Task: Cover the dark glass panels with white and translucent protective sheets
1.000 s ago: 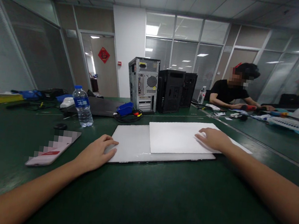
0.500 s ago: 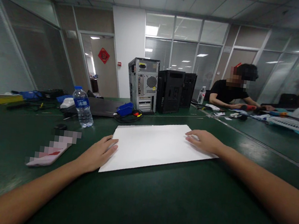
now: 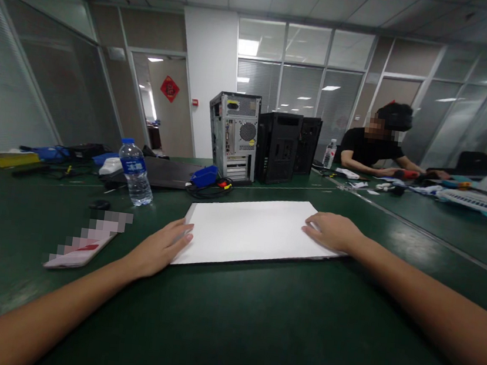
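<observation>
**Flat sheet pinned at both ends on the green counter**

Green counter (image 3: 226, 322) fills the lower view, with glass office partitions behind. From my remote seat I see the white sheet (image 3: 250, 231) lying flat between both hands. The left hand (image 3: 158, 249) rests open, fingers spread loosely, its fingertips touching the sheet's near left corner; the sheet runs away to the right of that grip. The right hand (image 3: 333, 230) lies palm-down, fingers together, pressed on the sheet's right end, so the sheet stretches leftward from under it. Neither grip pinches anything.

My worry: the sheet is thin and the counter looks smooth, so uneven pressure from one hand could skew or buckle it. The water bottle (image 3: 135, 172) stands well beyond the left grip, and a pixelated card (image 3: 85, 243) lies just left of it; a wide sweep could knock either.
</observation>
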Demonstrator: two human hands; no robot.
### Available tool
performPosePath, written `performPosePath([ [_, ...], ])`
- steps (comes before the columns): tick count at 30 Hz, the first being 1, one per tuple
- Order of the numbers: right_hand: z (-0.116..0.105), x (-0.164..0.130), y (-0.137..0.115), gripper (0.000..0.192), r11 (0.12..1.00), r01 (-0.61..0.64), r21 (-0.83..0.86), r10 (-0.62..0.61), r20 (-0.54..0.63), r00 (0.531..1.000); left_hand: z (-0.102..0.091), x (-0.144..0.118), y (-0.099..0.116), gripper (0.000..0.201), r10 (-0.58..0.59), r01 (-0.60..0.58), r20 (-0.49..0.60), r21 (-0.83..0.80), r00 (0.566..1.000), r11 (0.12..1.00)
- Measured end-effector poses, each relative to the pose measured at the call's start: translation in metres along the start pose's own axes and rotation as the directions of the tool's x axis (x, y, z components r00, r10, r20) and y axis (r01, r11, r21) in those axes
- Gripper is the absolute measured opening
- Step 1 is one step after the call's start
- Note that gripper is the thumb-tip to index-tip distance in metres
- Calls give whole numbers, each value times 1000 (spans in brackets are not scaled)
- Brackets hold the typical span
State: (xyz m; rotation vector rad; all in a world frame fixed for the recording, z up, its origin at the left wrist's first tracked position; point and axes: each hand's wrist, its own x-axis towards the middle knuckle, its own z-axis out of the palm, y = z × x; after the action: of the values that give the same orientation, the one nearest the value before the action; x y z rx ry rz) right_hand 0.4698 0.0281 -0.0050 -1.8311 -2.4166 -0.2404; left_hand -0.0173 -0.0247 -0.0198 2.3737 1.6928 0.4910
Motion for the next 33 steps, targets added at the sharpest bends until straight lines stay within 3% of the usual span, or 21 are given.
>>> performPosePath([
  [13,0,-1,-9,67,997,74,-8,-74,-8,997,-13,-4,10,72,20,-24,114,36,993,999],
  [17,-1,-1,-11,69,995,100,-22,-100,-10,995,-18,-8,18,79,1,-12,173,66,985,998],
  [22,-2,-2,-12,72,994,111,-14,-111,-13,994,-19,-11,20,86,63,-85,236,86,970,993],
  [30,-2,-2,-13,66,993,119,0,-119,-32,992,-17,-10,16,83,115,-143,220,114,969,983],
  [33,-6,-4,-15,62,974,222,56,-218,-69,974,-17,-10,16,82,118,-147,226,113,967,983],
])
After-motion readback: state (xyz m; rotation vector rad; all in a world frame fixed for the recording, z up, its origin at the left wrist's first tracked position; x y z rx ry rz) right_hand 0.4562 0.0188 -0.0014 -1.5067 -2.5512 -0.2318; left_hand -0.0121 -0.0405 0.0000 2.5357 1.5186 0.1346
